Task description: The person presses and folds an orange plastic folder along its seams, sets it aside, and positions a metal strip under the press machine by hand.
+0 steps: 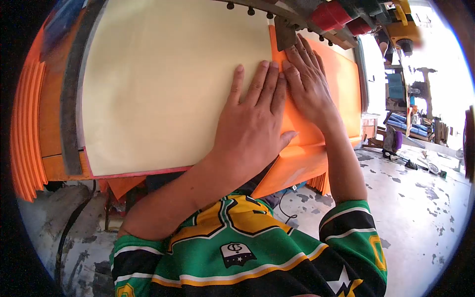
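Two hands flat at orange sheet edge, cream board wide leftward

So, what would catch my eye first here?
Probably the bright orange sheet, right of centre, against the cream surface filling the left. Next, the green, black and yellow jersey along the bottom, with two bare forearms stretched above it. A red machine part shows at top right.

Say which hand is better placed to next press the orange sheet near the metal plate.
Probably the right hand: it lies on the orange sheet, fingers beside the plate. The left hand lies mostly over the cream sheet, farther back.
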### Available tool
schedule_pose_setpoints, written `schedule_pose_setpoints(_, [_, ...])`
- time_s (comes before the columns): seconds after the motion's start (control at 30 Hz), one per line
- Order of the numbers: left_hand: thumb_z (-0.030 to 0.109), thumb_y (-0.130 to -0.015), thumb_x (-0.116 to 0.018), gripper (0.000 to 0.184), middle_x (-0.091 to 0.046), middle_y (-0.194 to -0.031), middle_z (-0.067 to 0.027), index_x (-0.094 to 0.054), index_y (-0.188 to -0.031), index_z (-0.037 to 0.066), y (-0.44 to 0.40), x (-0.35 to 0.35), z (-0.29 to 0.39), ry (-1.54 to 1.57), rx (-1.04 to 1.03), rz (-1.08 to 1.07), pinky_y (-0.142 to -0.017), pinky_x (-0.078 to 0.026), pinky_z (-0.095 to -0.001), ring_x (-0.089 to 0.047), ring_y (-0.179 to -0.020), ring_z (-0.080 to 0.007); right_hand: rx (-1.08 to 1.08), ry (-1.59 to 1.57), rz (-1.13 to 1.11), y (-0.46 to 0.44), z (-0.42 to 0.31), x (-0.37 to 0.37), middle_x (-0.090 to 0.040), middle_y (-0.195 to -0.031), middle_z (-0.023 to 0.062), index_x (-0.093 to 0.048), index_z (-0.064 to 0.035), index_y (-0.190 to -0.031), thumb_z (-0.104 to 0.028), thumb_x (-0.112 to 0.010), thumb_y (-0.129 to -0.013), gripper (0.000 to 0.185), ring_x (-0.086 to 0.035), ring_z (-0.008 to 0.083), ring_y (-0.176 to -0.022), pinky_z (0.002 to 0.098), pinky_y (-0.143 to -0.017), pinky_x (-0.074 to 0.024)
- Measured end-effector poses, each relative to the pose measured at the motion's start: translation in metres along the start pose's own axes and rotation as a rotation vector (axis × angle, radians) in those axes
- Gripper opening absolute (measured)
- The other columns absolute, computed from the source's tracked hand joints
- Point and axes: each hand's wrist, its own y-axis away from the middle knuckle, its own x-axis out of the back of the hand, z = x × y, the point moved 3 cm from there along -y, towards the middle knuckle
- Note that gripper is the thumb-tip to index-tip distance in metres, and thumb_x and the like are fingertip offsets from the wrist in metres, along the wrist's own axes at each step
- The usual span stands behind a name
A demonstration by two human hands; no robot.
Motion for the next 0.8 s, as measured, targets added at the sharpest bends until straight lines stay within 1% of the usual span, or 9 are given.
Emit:
schedule_pose_setpoints(0.2, [0.055,-0.086,-0.074,0.099,-0.038,-0.164,-0.0219,-0.039,-0.155,-0.007,-0.0020,0.0004,0.0001,-0.012,0.000,-0.012,-0.129,-0.012,-0.0584,-0.029,-0.157,-0.0328,-0.043,0.021,0.019,0.0008,-0.0019,-0.0035,-0.031,-0.170,0.0141,-0.034,-0.0103,-0.163,-0.036,-0.037,-0.109,0.060,-0.025,0.0344,-0.159,0.0541,-0.128,-0.0171])
schedule_pose_setpoints(0.27, [0.055,-0.086,-0.074,0.099,-0.039,-0.164,-0.0219,-0.040,-0.154,-0.007,-0.0023,0.0018,-0.0003,-0.011,-0.001,-0.007,-0.129,-0.012,-0.0582,-0.028,-0.157,-0.0324,-0.068,0.026,0.042,0.0019,-0.0031,-0.0037,-0.033,-0.169,0.0160,-0.036,-0.0096,-0.163,-0.036,-0.038,-0.109,0.060,-0.026,0.0339,-0.158,0.0540,-0.128,-0.0168])
schedule_pose_setpoints(0.47, [0.054,-0.086,-0.074,0.098,-0.039,-0.163,-0.0223,-0.040,-0.154,-0.007,-0.0011,0.0015,-0.0008,0.007,-0.001,-0.005,-0.129,-0.011,-0.0580,-0.028,-0.157,-0.0319,-0.054,0.015,0.072,0.0022,-0.0052,-0.0036,-0.037,-0.166,0.0190,-0.040,-0.0080,-0.160,-0.035,-0.038,-0.109,0.058,-0.028,0.0338,-0.157,0.0537,-0.128,-0.0164])
schedule_pose_setpoints(0.8, [0.057,-0.085,-0.074,0.100,-0.040,-0.163,-0.0222,-0.040,-0.154,-0.007,-0.0016,0.0027,-0.0008,0.009,-0.002,-0.006,-0.129,-0.013,-0.0580,-0.030,-0.156,-0.0322,-0.056,0.037,0.059,0.0021,-0.0057,-0.0032,-0.036,-0.167,0.0178,-0.039,-0.0082,-0.161,-0.033,-0.037,-0.109,0.058,-0.027,0.0332,-0.158,0.0533,-0.128,-0.0160])
